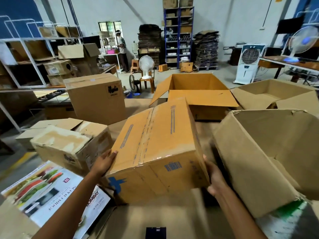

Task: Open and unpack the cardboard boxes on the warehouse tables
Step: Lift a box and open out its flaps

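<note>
From the head view, a sealed orange-brown cardboard box point(155, 144) sits at the middle of the cardboard-covered surface point(155, 218). It is tipped up, its taped top leaning toward the person and its far end raised. The left hand point(105, 163) lies flat on the box's left wall near the near corner. Its fingers point(113, 153) are straight and pressing, not curled round anything. The right hand point(214, 176) presses the opposite wall; its thumb points up along the edge, but the other digits are hidden behind the hand, so I cannot tell whether they are flat or hooked under. A clear tape strip point(146, 135) runs unbroken along the top seam, so the box looks unopened. Just left of it is a worn brown box with torn, pale flaps point(69, 145), and just right a large brown box lying on its side with its mouth open point(259, 161). An open orange box with spread flaps point(195, 87) stands behind it. A white printed appliance carton point(51, 192) lies at the near left. The step in hand appears to be positioning this box for opening. It would go best by squeezing evenly from both sides, lowering it flat in the gap between its neighbours with the seam up, and only then freeing a hand to work on the tape.
</note>
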A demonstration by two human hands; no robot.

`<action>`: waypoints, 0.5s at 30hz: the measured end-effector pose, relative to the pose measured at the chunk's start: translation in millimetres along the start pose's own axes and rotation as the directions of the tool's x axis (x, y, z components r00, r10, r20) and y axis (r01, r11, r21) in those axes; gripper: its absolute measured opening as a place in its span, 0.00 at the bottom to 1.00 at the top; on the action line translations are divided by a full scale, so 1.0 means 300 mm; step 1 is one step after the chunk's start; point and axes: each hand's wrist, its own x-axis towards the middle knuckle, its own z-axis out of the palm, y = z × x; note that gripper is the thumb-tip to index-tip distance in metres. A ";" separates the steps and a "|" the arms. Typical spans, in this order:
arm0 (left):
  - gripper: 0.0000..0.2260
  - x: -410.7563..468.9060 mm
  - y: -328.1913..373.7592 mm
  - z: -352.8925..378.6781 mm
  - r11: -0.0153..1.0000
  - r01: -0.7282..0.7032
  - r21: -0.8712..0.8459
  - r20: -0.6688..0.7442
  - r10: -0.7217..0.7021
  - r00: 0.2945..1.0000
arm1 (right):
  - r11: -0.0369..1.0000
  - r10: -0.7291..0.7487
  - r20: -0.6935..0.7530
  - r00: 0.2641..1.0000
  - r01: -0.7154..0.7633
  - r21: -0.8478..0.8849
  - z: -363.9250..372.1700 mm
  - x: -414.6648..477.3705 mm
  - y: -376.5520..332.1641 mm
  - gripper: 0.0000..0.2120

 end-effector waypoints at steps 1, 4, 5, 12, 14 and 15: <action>0.23 -0.014 -0.010 0.008 0.998 0.012 -0.056 0.001 -0.012 1.000 | 0.998 -0.057 0.038 0.998 0.056 0.029 0.027 -0.021 -0.028 0.21; 0.13 -0.092 -0.015 0.076 0.974 0.061 -0.220 0.034 -0.054 0.998 | 0.978 -0.204 0.148 0.968 0.195 0.076 0.144 -0.097 -0.150 0.21; 0.12 -0.115 -0.020 0.107 0.964 0.089 -0.250 0.058 -0.077 0.995 | 0.970 -0.239 0.156 0.959 0.229 0.077 0.181 -0.122 -0.190 0.19; 0.16 -0.206 0.114 0.192 0.923 -0.040 -0.382 0.273 0.155 0.949 | 0.915 -0.337 0.161 0.928 0.363 -0.176 0.416 -0.254 -0.285 0.11; 0.15 -0.235 0.227 0.138 0.834 -0.040 -0.551 0.243 0.206 0.948 | 0.905 -0.337 0.163 0.927 0.367 -0.216 0.461 -0.271 -0.249 0.12; 0.16 -0.222 0.274 0.096 0.753 0.004 -0.658 0.231 0.197 0.953 | 0.904 -0.335 0.157 0.929 0.364 -0.223 0.478 -0.273 -0.228 0.14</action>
